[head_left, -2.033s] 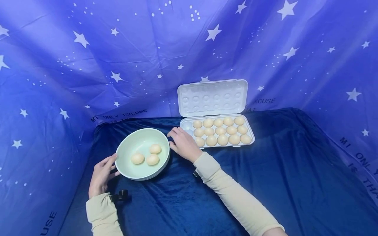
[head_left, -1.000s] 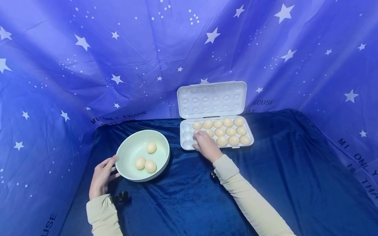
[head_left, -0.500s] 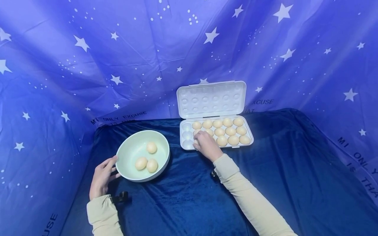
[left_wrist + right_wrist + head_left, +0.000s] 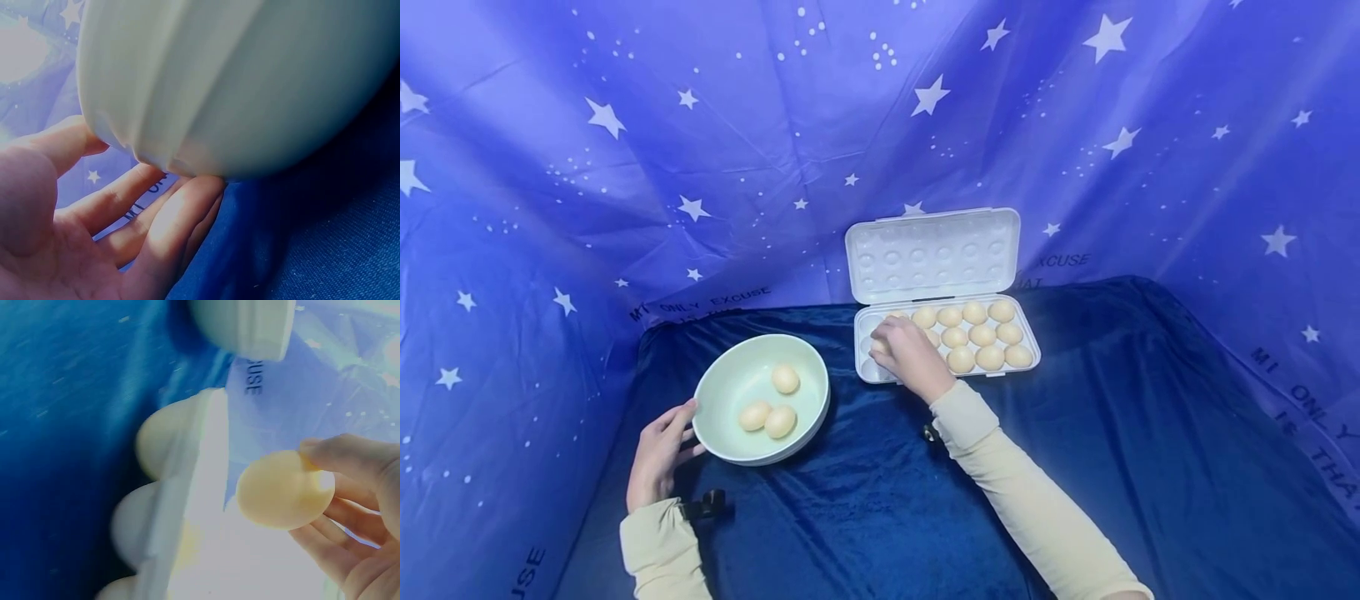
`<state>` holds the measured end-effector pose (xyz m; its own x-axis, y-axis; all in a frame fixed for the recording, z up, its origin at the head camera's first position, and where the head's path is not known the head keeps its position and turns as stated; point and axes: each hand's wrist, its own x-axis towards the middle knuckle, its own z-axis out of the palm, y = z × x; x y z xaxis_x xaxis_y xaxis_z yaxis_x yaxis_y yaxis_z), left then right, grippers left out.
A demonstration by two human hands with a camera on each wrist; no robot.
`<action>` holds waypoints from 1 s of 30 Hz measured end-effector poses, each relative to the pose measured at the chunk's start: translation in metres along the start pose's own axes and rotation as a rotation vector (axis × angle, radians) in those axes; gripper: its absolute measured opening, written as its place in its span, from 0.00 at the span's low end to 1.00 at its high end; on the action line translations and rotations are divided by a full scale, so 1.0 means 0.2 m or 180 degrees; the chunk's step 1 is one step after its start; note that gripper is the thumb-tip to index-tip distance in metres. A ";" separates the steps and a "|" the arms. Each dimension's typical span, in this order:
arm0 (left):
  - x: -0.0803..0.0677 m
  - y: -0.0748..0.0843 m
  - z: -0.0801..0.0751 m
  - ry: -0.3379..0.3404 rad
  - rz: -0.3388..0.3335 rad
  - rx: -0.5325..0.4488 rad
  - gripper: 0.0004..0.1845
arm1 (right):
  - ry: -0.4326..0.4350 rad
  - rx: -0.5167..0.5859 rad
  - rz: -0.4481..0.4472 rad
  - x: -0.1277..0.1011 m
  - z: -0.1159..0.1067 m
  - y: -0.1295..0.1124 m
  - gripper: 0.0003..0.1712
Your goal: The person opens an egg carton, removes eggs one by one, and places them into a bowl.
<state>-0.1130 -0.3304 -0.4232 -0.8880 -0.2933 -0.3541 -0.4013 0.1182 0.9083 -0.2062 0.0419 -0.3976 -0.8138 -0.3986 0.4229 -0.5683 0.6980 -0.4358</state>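
My left hand (image 4: 658,458) holds the left side of a pale green bowl (image 4: 722,379). Its thumb lies at the rim and the fingers touch the outer wall, as the left wrist view shows. Three eggs (image 4: 786,379) lie inside the bowl. Over the left end of a white egg carton (image 4: 1036,360), my right hand (image 4: 913,354) pinches an egg (image 4: 284,490) between thumb and fingers, raised above the tray in the right wrist view. Rows of eggs (image 4: 982,335) fill the carton's right part. The hand hides some front-left cups.
The carton's lid (image 4: 934,254) stands upright against a purple star-printed curtain (image 4: 775,125). Dark blue velvet cloth (image 4: 850,517) covers the table and spreads in front of the bowl and carton. A black wrist mount (image 4: 706,504) sits at the left cuff.
My right hand went from beside the bowl to the carton's front-left eggs. It has since lifted one egg and shifted slightly left. My left hand stays at the bowl, where the eggs rolled a little.
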 end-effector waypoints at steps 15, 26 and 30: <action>0.01 -0.02 -0.02 0.0047 -0.0012 -0.0056 0.39 | -0.0161 0.0309 -0.0300 0.12 0.09 -0.25 0.10; 0.02 -0.01 -0.01 0.0056 0.0012 -0.0104 0.37 | -0.0360 0.0254 -0.0496 0.14 0.17 -0.34 0.14; 0.02 -0.01 0.00 0.0071 0.0031 -0.0139 0.37 | -0.0477 0.0242 -0.0504 0.14 0.21 -0.37 0.14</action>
<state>-0.1155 -0.3319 -0.4257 -0.8863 -0.3135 -0.3407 -0.3821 0.0797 0.9207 -0.1923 -0.0457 -0.3869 -0.7194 -0.5874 0.3705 -0.6933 0.5751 -0.4344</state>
